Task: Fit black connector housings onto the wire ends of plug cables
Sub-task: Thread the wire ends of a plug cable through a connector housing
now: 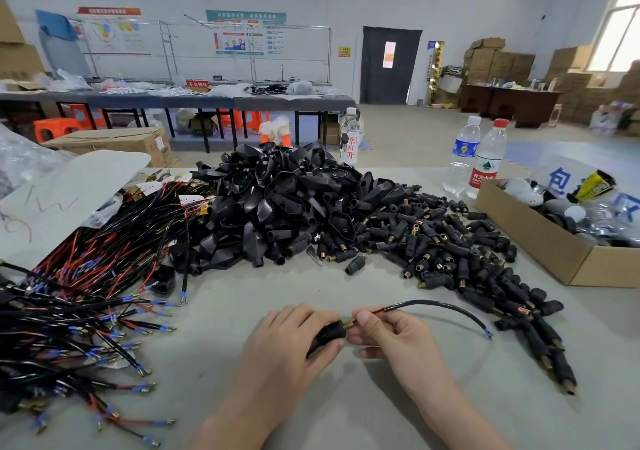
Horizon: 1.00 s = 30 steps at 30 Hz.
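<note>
grey table [311, 287]: connector housing [327, 334] in left fingers [332, 347], cable [440, 306] pinched by right fingers [363, 321].

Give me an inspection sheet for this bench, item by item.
Surface: grey table, bare patch before the person.
Job's things: heap of large black housings, heap of small black connectors to its right.
Clutter: three plastic bottles; open cardboard box of bagged items, right.
Hands: left hand grips a black connector; right hand pinches a cable at the connector's brass end.
Cables: tangle of red-black leads with blue-sleeved terminals, left.
Surroundings: long workbench, orange stools, stacked cartons, dark door.
</note>
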Each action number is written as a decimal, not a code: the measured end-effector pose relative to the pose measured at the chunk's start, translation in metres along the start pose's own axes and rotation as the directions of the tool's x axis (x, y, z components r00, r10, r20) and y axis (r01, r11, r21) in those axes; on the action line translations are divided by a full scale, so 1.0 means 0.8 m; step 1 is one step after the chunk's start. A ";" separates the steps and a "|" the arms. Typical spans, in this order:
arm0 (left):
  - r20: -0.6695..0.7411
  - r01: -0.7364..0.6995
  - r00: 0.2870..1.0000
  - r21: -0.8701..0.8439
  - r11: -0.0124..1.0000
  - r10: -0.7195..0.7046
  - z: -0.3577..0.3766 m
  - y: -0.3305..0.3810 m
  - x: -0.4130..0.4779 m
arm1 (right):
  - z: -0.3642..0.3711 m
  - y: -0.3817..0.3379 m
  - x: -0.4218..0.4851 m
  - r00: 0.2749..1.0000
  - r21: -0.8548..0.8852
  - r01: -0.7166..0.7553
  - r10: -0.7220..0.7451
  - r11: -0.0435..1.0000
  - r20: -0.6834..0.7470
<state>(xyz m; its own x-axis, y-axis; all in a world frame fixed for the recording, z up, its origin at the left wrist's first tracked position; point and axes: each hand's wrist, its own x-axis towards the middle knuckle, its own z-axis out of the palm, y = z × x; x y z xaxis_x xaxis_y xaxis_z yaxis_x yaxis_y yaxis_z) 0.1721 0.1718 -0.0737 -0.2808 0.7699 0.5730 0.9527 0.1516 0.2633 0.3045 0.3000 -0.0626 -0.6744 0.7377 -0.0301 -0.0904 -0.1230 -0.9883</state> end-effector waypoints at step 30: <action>0.159 0.308 0.950 -0.360 0.881 -0.267 0.003 -0.017 -0.003 | -0.017 -0.004 0.006 0.987 0.107 0.014 0.004 0.994 -0.162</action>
<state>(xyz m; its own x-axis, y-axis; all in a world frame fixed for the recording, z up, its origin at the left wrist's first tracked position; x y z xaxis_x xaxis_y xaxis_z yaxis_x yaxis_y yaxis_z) 0.1603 0.1690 -0.0804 -0.5030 0.7900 0.3506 0.7111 0.1477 0.6874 0.3113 0.3129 -0.0613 -0.5472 0.8350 -0.0575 -0.1780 -0.1832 -0.9668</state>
